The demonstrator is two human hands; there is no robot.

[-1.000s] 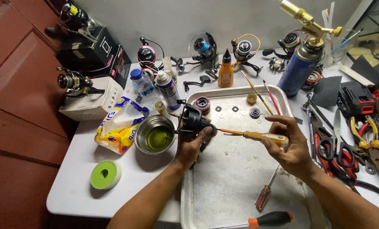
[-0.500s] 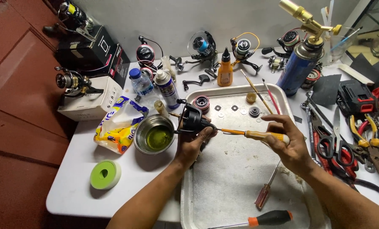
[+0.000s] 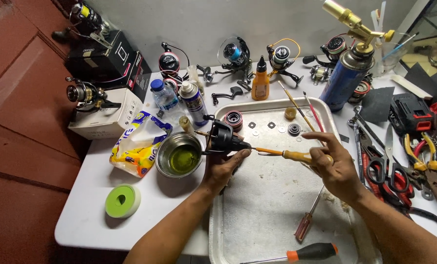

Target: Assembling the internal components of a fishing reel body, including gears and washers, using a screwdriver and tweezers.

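Observation:
My left hand [image 3: 222, 168] grips a black fishing reel body [image 3: 224, 137] above the left edge of a metal tray [image 3: 272, 205]. My right hand [image 3: 335, 165] holds a screwdriver with a yellow-orange handle [image 3: 296, 156], its shaft level and its tip against the reel's right side. Small washers and a round bearing part [image 3: 294, 129] lie at the far end of the tray. A dark red spool part [image 3: 234, 118] sits in the tray's far left corner.
A steel bowl of green liquid [image 3: 180, 156], a yellow bag [image 3: 139, 144], a green tape roll [image 3: 122, 200] and spray cans lie left. Several reels, an orange bottle [image 3: 260, 84] and a blue gas torch [image 3: 348, 68] stand behind. Pliers and scissors [image 3: 394, 166] lie right; two screwdrivers [image 3: 309, 222] near.

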